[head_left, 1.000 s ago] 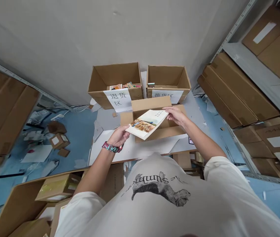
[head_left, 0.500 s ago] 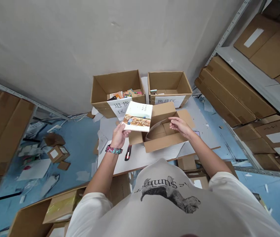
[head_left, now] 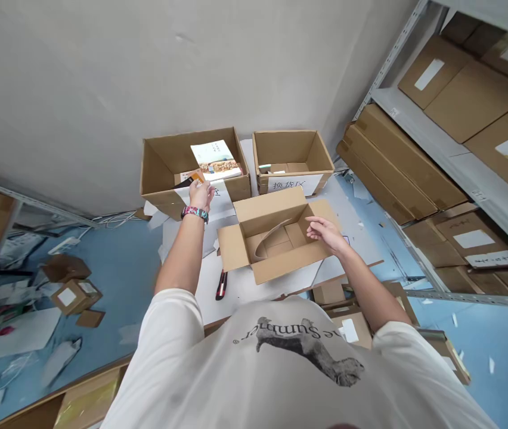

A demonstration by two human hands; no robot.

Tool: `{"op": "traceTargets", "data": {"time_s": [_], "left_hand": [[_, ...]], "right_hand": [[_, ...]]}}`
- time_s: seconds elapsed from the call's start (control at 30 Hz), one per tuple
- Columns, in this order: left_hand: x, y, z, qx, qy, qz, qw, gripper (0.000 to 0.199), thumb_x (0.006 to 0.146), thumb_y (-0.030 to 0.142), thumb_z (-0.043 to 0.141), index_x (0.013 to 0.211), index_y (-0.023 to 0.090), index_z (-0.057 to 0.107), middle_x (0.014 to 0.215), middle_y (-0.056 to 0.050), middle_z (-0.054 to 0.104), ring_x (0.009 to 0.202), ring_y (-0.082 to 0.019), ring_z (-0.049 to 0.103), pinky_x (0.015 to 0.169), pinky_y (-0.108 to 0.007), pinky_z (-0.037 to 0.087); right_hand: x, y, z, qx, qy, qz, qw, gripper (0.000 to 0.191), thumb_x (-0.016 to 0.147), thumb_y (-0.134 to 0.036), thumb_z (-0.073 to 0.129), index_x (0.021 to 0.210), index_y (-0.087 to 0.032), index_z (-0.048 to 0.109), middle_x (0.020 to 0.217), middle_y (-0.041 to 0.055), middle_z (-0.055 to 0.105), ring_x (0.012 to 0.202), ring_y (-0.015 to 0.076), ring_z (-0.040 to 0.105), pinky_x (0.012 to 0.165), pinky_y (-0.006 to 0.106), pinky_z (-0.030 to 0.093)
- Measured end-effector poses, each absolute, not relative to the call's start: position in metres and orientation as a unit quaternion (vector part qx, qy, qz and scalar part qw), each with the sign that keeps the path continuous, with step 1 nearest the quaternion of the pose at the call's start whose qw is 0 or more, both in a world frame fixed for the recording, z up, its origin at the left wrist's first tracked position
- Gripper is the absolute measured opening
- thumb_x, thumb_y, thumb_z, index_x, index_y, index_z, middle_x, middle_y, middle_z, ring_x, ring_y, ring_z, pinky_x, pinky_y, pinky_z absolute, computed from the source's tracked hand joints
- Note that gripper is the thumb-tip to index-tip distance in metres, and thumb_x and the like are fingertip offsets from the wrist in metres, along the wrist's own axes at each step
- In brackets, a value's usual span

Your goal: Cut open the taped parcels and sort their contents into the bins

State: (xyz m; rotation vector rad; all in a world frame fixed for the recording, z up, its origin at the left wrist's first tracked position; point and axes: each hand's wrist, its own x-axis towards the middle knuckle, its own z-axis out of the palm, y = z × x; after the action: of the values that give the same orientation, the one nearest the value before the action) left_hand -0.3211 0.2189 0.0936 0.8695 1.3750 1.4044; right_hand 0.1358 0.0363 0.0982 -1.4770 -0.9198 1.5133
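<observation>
The illustrated white book (head_left: pixel 219 162) lies tilted over the books in the left cardboard box (head_left: pixel 164 199), near its front wall. Just below the book's near left corner is my left hand (head_left: pixel 201 196), at the box's front rim. Its fingers look apart and show no grip on the book. My right hand (head_left: pixel 324 232) hovers by the right end of an opened carton (head_left: pixel 290 262), its fingers loosely bent and holding nothing. A curved cardboard strip (head_left: pixel 268 238) stands inside this carton.
A second labelled box (head_left: pixel 325 179) stands right of the first. A red and black cutter (head_left: pixel 221 286) lies on the white table (head_left: pixel 240 292). Shelves with cartons (head_left: pixel 473 238) rise on the right. Small boxes (head_left: pixel 75 295) and scraps lie on the blue floor at left.
My left hand has moved forward and left to the left box, and the book has gone from its grip onto that box's contents. My right hand stays near the carton. The view has shifted.
</observation>
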Motion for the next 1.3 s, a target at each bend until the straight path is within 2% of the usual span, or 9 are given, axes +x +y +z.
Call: {"op": "traceTargets", "data": {"time_s": [0.23, 0.33, 0.43, 0.53, 0.7, 0.8, 0.97, 1.17, 1.3], "left_hand": [[-0.319, 0.112, 0.026, 0.308, 0.663, 0.524, 0.437, 0.056, 0.097, 0.038, 0.094, 0.143, 0.020, 0.069, 0.136, -0.014, 0.079, 0.127, -0.022, 0.071, 0.113, -0.040, 0.057], [-0.328, 0.049, -0.001, 0.220, 0.704, 0.520, 0.431, 0.048, 0.095, 0.039, 0.088, 0.138, 0.025, 0.070, 0.130, -0.011, 0.081, 0.122, -0.021, 0.076, 0.105, -0.035, 0.060], [-0.326, -0.008, -0.024, 0.135, 0.703, 0.491, 0.496, 0.041, 0.087, 0.037, 0.089, 0.122, 0.023, 0.074, 0.117, -0.009, 0.083, 0.105, -0.018, 0.081, 0.092, -0.028, 0.060], [-0.310, -0.043, -0.039, 0.126, 0.675, 0.481, 0.544, 0.049, 0.077, 0.038, 0.095, 0.120, 0.021, 0.079, 0.111, -0.009, 0.086, 0.096, -0.019, 0.082, 0.083, -0.027, 0.060], [-0.279, -0.052, -0.038, 0.157, 0.602, 0.535, 0.572, 0.064, 0.067, 0.051, 0.103, 0.117, 0.019, 0.080, 0.110, -0.010, 0.089, 0.104, -0.026, 0.083, 0.085, -0.032, 0.063], [-0.270, -0.045, -0.026, 0.185, 0.573, 0.564, 0.565, 0.062, 0.073, 0.057, 0.101, 0.118, 0.020, 0.080, 0.117, -0.010, 0.088, 0.112, -0.027, 0.082, 0.090, -0.034, 0.064], [-0.266, -0.039, -0.010, 0.229, 0.566, 0.567, 0.554, 0.063, 0.089, 0.069, 0.089, 0.130, 0.022, 0.081, 0.136, -0.013, 0.085, 0.125, -0.028, 0.079, 0.097, -0.036, 0.065], [-0.254, -0.028, -0.011, 0.364, 0.606, 0.480, 0.520, 0.062, 0.095, 0.066, 0.087, 0.143, 0.029, 0.079, 0.153, -0.014, 0.075, 0.136, -0.032, 0.073, 0.103, -0.040, 0.064], [-0.239, -0.015, -0.014, 0.551, 0.634, 0.368, 0.399, 0.076, 0.088, 0.054, 0.095, 0.156, 0.026, 0.074, 0.167, -0.020, 0.061, 0.150, -0.042, 0.064, 0.125, -0.057, 0.056]], "right_hand": [[0.188, 0.048, 0.055, -0.662, -0.425, 0.435, 0.438, 0.050, 0.081, -0.059, 0.092, 0.112, -0.021, 0.085, 0.102, 0.0067, 0.084, 0.102, 0.0241, 0.080, 0.105, 0.042, 0.067], [0.223, 0.057, 0.031, -0.705, -0.418, 0.326, 0.472, 0.047, 0.082, -0.057, 0.083, 0.111, -0.020, 0.085, 0.123, 0.0140, 0.085, 0.117, 0.0278, 0.077, 0.119, 0.047, 0.060], [0.249, 0.063, 0.009, -0.748, -0.350, 0.304, 0.475, 0.052, 0.083, -0.058, 0.079, 0.116, -0.019, 0.083, 0.124, 0.0155, 0.083, 0.115, 0.0283, 0.076, 0.114, 0.048, 0.062], [0.257, 0.062, -0.009, -0.760, -0.304, 0.356, 0.452, 0.053, 0.081, -0.061, 0.080, 0.117, -0.022, 0.080, 0.113, 0.0096, 0.082, 0.102, 0.0246, 0.075, 0.097, 0.040, 0.065], [0.246, 0.055, -0.020, -0.770, -0.233, 0.385, 0.453, 0.045, 0.068, -0.043, 0.091, 0.104, -0.022, 0.074, 0.096, 0.0048, 0.081, 0.090, 0.0232, 0.076, 0.085, 0.035, 0.066], [0.241, 0.053, -0.015, -0.764, -0.205, 0.372, 0.486, 0.046, 0.063, -0.037, 0.093, 0.102, -0.022, 0.072, 0.092, 0.0032, 0.080, 0.087, 0.0232, 0.078, 0.085, 0.036, 0.067], [0.240, 0.039, -0.004, -0.719, -0.304, 0.358, 0.512, 0.054, 0.067, -0.050, 0.092, 0.108, -0.021, 0.075, 0.098, 0.0082, 0.084, 0.093, 0.0283, 0.080, 0.092, 0.044, 0.068], [0.224, 0.003, 0.007, -0.682, -0.484, 0.336, 0.433, 0.059, 0.090, -0.062, 0.079, 0.132, -0.020, 0.086, 0.133, 0.0165, 0.086, 0.122, 0.0366, 0.080, 0.116, 0.055, 0.064], [0.212, -0.004, 0.008, -0.625, -0.603, 0.387, 0.309, 0.075, 0.093, -0.066, 0.085, 0.159, -0.031, 0.079, 0.176, 0.0140, 0.064, 0.164, 0.0384, 0.059, 0.138, 0.056, 0.049]]}}
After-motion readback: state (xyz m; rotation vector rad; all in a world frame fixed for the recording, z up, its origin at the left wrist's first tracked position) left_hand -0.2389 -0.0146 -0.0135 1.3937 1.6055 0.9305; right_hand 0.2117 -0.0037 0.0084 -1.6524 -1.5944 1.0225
